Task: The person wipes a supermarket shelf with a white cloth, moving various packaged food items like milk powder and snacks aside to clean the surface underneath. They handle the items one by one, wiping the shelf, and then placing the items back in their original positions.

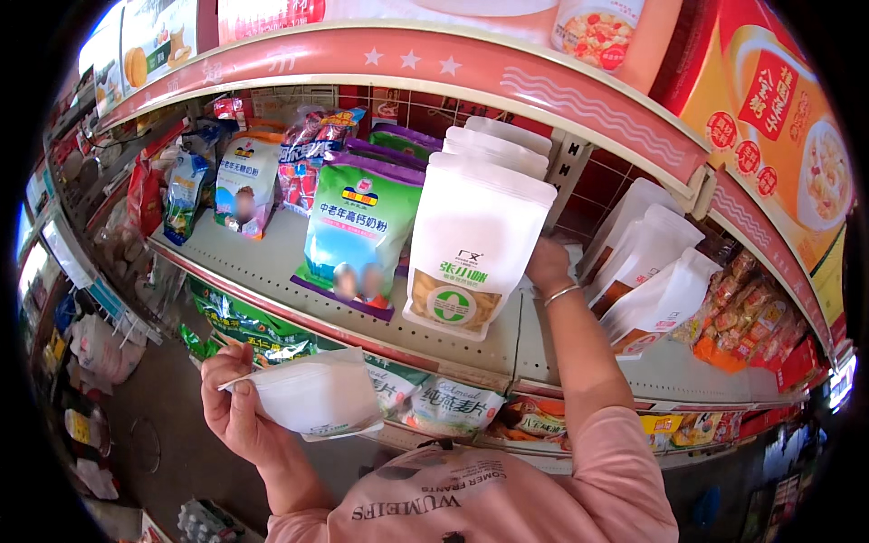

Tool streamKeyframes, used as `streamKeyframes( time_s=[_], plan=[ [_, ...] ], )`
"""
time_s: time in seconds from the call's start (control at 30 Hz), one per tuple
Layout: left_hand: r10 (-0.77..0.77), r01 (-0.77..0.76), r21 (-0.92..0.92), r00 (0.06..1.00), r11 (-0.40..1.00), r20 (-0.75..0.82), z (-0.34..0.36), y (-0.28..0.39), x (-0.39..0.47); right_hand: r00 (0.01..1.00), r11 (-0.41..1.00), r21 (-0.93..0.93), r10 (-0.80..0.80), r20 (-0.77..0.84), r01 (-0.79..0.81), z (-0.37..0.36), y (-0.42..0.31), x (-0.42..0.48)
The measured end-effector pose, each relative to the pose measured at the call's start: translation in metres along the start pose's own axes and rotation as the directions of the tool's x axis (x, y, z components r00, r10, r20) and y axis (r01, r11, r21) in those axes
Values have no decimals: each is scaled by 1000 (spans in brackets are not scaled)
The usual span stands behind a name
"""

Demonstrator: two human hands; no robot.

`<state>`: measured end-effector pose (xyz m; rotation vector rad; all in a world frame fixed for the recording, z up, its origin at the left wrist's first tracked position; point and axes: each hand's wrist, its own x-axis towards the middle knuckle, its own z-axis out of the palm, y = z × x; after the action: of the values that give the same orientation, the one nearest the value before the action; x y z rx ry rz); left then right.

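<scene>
Out in front of the shelf edge, my left hand (234, 400) pinches one end of a white stand-up food pouch (316, 394), which lies tilted almost flat in the air. My right hand (547, 263) reaches deep onto the shelf (489, 356), past a row of upright white pouches (478, 224) with a clear lower window. Whitish material (574, 261) shows beside its fingers; what it is cannot be told. The right fingertips are partly hidden. To the right of that arm, more white pouches (652, 298) lean in a row.
Green-and-purple milk powder bags (363, 231) stand left of the white pouches, with other bags (248, 183) farther left. Bagged snacks (740, 319) fill the right end. An upper shelf edge (407, 51) overhangs my hands. Oatmeal bags (451, 407) sit on the shelf below.
</scene>
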<state>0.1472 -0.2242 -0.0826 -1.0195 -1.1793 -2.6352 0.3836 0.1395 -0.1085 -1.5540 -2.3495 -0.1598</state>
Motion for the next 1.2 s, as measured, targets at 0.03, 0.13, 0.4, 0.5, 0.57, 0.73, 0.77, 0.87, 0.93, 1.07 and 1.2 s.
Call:
streamKeyframes(
  time_s=[0.03, 0.13, 0.4, 0.5, 0.57, 0.73, 0.77, 0.87, 0.93, 1.07, 1.2],
  plan=[
    [-14, 14, -9, 1000, 1000, 4, 0, 0, 0, 998, 1000, 10, 5, -63, -4, 0, -1, 1],
    [-40, 41, -32, 999, 999, 22, -3, 1, 2, 899, 975, 170, 198, -390, -141, 5, 25, 10],
    [-35, 34, 13, 998, 999, 49, -2, -1, 0, 510, 945, 322, 248, -824, 60, -69, 31, 57],
    [-46, 46, 1, 998, 999, 37, 1, 0, -2, 616, 983, 131, 24, -787, 128, -31, 31, 57],
    [-55, 55, -4, 997, 998, 45, 1, -2, -3, 656, 995, 12, -58, -752, 102, -21, 24, 44],
    [-60, 62, -27, 995, 998, 75, 5, -6, -4, 870, 994, 4, -93, -483, 108, 10, 36, 7],
    [-57, 61, -39, 995, 997, 88, 5, -7, -4, 903, 995, -6, -91, -419, 98, 23, 45, 3],
    [-66, 73, -62, 993, 995, 95, 11, -6, -1, 995, 998, 45, -40, -88, 44, 15, 42, -2],
    [-76, 83, -67, 993, 994, 93, 13, -3, 0, 996, 996, 56, 59, 72, -63, -6, 33, 3],
    [-101, 111, -91, 990, 990, 102, 13, -5, 1, 869, 977, 214, 124, -479, -22, -41, 34, 30],
    [-103, 110, -69, 989, 992, 104, 10, -7, -1, 764, 930, 360, 181, -620, 72, -80, 10, 46]
  ],
)
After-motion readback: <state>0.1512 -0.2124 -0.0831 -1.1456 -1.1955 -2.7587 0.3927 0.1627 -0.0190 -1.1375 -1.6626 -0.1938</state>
